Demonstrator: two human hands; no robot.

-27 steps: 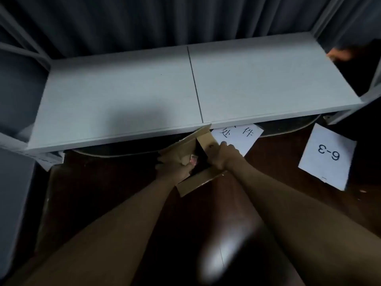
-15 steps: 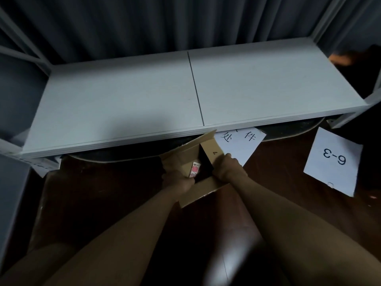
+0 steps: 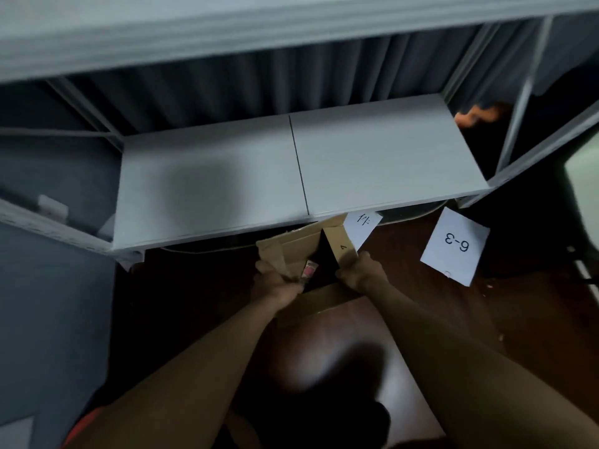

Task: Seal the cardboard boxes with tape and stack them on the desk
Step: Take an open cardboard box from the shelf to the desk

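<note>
Where hands (image 3: 275, 283) meet — open box (image 3: 301, 251) between

I see matt brown cardboard box (image 3: 303, 251); glossy dark wood floor (image 3: 340, 345) catching glare; matt white laminate shelf (image 3: 227, 176); plain paper sheets (image 3: 453, 246); pleated grey cloth curtain (image 3: 259, 82) behind
</note>
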